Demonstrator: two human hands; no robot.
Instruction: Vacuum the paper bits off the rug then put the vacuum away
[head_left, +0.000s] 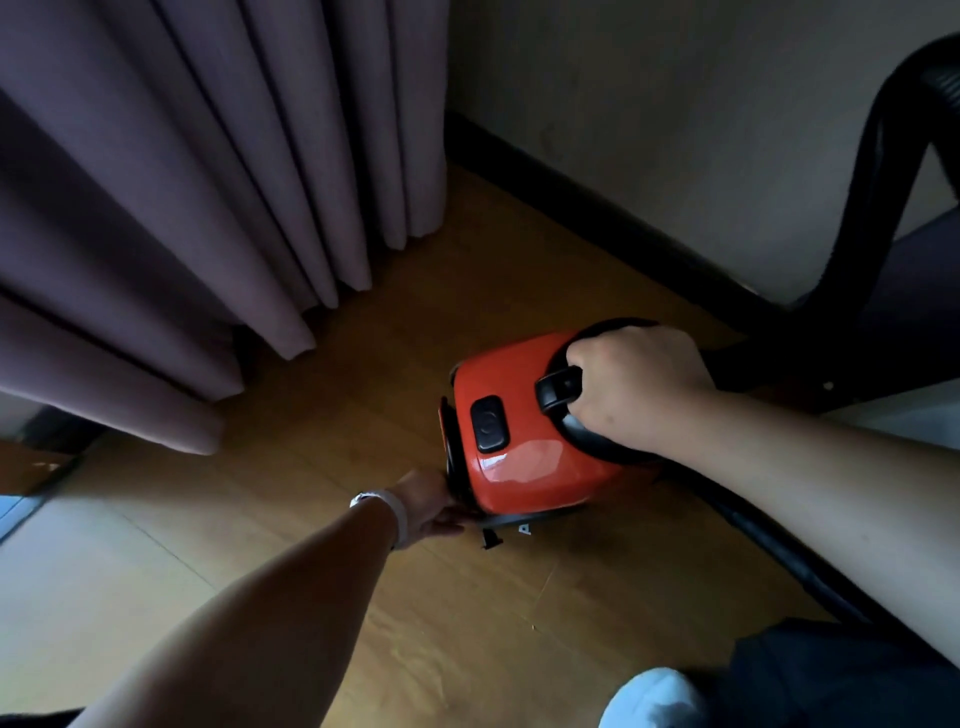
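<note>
The orange vacuum (524, 447) sits low over the wooden floor (415, 597) in a corner of the room, its black power button (488, 423) facing up. The right hand (639, 389) has its grip closed round the black handle (558, 389) on top. The left hand (428, 506), with a pale band (397, 512) at the wrist, reaches to the vacuum's near lower edge. Its fingers go under the body and out of sight, so I cannot tell whether that grip is closed on anything.

A black hose (769, 540) runs from behind the vacuum down the right side, passing under the right forearm. Heavy purple curtains (208, 208) hang in folds to the left, their hems near the floor and close beside the vacuum's far side. The pale wall (675, 130) with a dark skirting board (571, 197) closes the corner behind. A black chair (883, 208) stands against that wall on the right, just past the handle. A white-socked foot (649, 696) shows at the bottom edge.
</note>
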